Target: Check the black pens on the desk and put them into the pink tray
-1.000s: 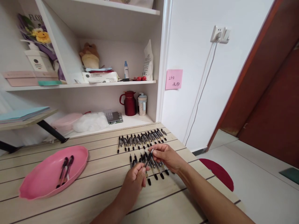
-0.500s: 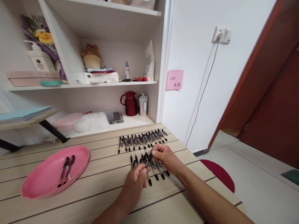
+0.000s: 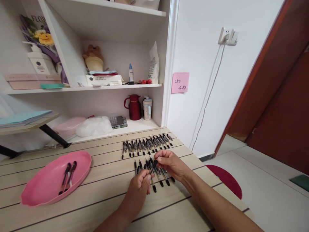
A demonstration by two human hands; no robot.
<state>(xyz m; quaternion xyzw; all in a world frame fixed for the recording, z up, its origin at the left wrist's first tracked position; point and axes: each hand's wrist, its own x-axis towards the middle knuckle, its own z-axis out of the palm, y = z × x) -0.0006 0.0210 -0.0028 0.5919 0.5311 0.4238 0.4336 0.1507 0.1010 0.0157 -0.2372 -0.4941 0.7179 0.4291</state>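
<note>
My left hand [image 3: 140,187] is closed around the lower part of a black gel pen [image 3: 153,167], which it holds tilted above the table. At the pen's upper end, the thumb and fingers of my right hand [image 3: 171,163] are pinched together, with a small pale tip showing between them. Beneath both hands lies a near row of black pens [image 3: 154,188], partly covered by my fingers. Beyond it a longer row of similar pens [image 3: 123,149] lies side by side, their thin tips pointing away from me.
On the left, a pink oval tray [image 3: 33,200] holds two black pens [image 3: 71,174]. Behind the wooden table [image 3: 101,199] stands a white shelf with a red jug [image 3: 134,108] and a cup [image 3: 147,109]. A small raised stand [image 3: 51,120] is at the far left.
Hardly anything differs. Both hands keep their hold at the pen, with only a slight shift of the fingers, and the view has moved a little.
</note>
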